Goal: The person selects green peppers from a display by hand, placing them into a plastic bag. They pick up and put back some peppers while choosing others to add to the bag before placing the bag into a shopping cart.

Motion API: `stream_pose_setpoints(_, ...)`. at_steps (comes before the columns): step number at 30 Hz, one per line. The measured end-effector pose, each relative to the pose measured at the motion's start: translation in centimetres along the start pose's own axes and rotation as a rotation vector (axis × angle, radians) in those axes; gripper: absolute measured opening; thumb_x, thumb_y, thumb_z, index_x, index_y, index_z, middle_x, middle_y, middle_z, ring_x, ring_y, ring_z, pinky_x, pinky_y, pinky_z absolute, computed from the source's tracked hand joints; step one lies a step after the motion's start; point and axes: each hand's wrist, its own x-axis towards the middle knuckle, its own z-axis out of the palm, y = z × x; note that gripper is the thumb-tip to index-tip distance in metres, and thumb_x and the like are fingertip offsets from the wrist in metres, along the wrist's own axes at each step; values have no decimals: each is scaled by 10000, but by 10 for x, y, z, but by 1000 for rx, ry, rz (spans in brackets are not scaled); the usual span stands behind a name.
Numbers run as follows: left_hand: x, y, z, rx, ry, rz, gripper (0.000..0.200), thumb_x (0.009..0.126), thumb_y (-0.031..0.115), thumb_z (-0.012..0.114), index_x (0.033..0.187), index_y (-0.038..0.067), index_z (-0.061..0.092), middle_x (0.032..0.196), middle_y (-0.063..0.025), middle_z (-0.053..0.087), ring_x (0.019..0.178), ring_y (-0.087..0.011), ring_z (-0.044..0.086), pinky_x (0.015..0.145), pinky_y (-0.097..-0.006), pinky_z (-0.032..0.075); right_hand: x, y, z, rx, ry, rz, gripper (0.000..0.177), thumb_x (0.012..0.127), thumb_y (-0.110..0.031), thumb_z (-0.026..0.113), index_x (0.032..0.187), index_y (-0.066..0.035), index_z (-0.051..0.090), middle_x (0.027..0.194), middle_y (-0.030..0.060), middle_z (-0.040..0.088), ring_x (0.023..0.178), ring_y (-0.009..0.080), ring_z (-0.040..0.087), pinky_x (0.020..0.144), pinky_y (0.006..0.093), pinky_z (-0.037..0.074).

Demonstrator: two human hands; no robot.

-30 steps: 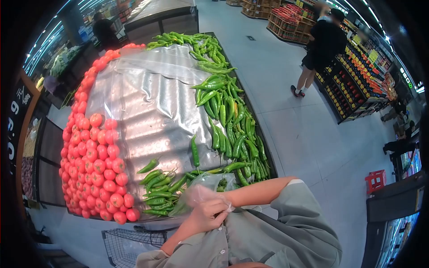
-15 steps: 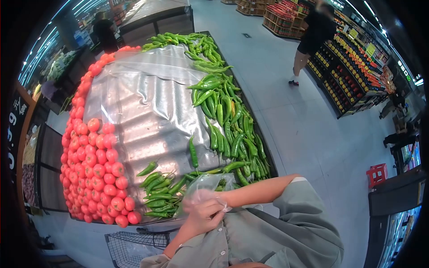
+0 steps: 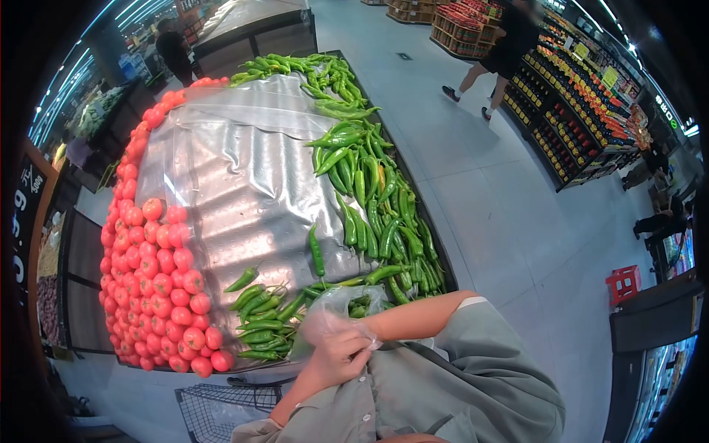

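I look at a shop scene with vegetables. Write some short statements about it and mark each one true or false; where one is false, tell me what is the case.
1. The tomatoes lie to the left of the silver sheet. True.
2. The left hand grips a clear plastic bag. True.
3. The silver sheet is heaped with oranges. False: it is mostly bare, with a lone green pepper near its right side.
4. The red stool stands on the silver sheet. False: it stands on the floor, far to the right.
5. A wire basket shows at the bottom of the picture, below the tomatoes. True.
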Motion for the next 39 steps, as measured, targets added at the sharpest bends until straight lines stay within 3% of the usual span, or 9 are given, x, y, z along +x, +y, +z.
stream_pose_setpoints(11,-4,-1,0,35,53,-26,125,741,-29,739,859,12,731,793,-85,696,694,-224,692,621,-300,531,42,60,30,631,-36,-405,136,631,-133,770,556,-120,658,604,38,592,504,170,531,448,356,371)
stream_pose_setpoints(14,-4,1,-2,18,83,-34,130,742,-36,741,860,18,732,768,-82,685,633,-209,669,573,-295,510,12,-53,-53,-484,75,-7,71,686,-174,756,652,-131,711,647,53,647,552,201,597,483,382,422)
stream_pose_setpoints(17,-5,3,-4,5,110,-125,129,740,-41,746,852,22,729,733,-80,666,577,-186,637,529,-287,482,-1,-113,-106,-661,-144,273,125,756,-180,682,672,-94,650,708,75,656,607,238,638,557,364,498)
stream_pose_setpoints(21,-5,3,-7,29,170,-165,118,737,-53,742,830,13,715,713,-82,645,549,-170,610,507,-276,457,-29,-160,-159,-643,-262,442,328,733,-267,758,970,-61,664,815,125,694,746,303,713,596,409,541)
stream_pose_setpoints(27,-8,-3,-8,16,192,-243,100,761,-70,727,830,0,709,708,-80,624,553,-154,591,515,-271,444,-75,-216,-228,-618,-59,580,650,763,-442,797,1189,7,598,969,157,671,797,346,705,658,446,563)
stream_pose_setpoints(30,-5,-5,-9,12,218,-241,100,775,-67,722,847,2,717,692,-70,607,532,-139,575,500,-260,429,-108,-230,-255,-413,27,749,685,831,-494,748,1294,-17,582,1146,175,680,997,363,675,821,429,552)
stream_pose_setpoints(34,-9,-10,-8,7,251,-238,105,792,-61,723,869,10,732,687,-60,605,502,-115,551,476,-245,407,-170,-220,-262,-44,147,800,759,837,-507,769,1354,4,549,1164,152,680,957,309,693,814,376,543)
stream_pose_setpoints(37,-9,-12,-6,-12,270,-236,108,787,-65,727,866,8,727,689,-57,608,498,-104,541,474,-240,398,-207,-197,-236,417,474,608,697,915,-457,716,1396,7,520,1113,103,665,796,188,636,723,308,517)
stream_pose_setpoints(39,-10,-15,-6,4,283,-242,104,782,-61,732,859,8,723,683,-54,602,501,-103,544,476,-237,398,-218,-191,-219,838,739,532,876,869,-526,747,1452,48,433,1111,90,626,695,123,571,597,255,475)
